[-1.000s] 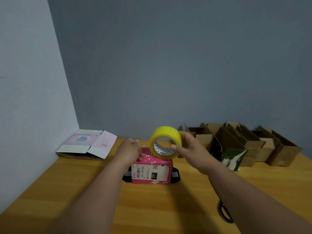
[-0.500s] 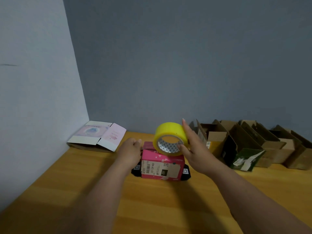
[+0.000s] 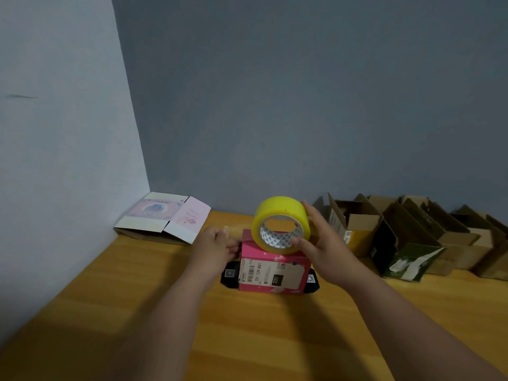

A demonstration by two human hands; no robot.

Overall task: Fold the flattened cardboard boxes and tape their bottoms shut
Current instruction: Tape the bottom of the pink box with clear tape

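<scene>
A: Nearest item?

B: Bare wooden table top [image 3: 247, 339], yellow-orange; both forearms reach over it from the near edge.

A: Task item, position?

B: Small pink cardboard box [image 3: 275, 273] with a white barcode label on its near face, standing mid-table. Black flaps stick out at its base, left and right.

A: Left hand?

B: Left hand [image 3: 213, 247] is at the box's left side, fingers curled against its upper left edge. Whether it grips the edge or only touches it, I cannot tell.

A: Right hand?

B: Right hand [image 3: 320, 243] holds a yellow roll of packing tape [image 3: 281, 225] upright on its rim on top of the pink box. Thumb lies at the near rim, fingers curve round the right and far side. The core opening faces the camera.

A: Farther back?

B: Far left, in the wall corner: a flattened white and pink printed carton [image 3: 162, 217]. Far right, along the wall: a row of open brown cardboard boxes [image 3: 428, 235], one with a dark green printed face.
</scene>
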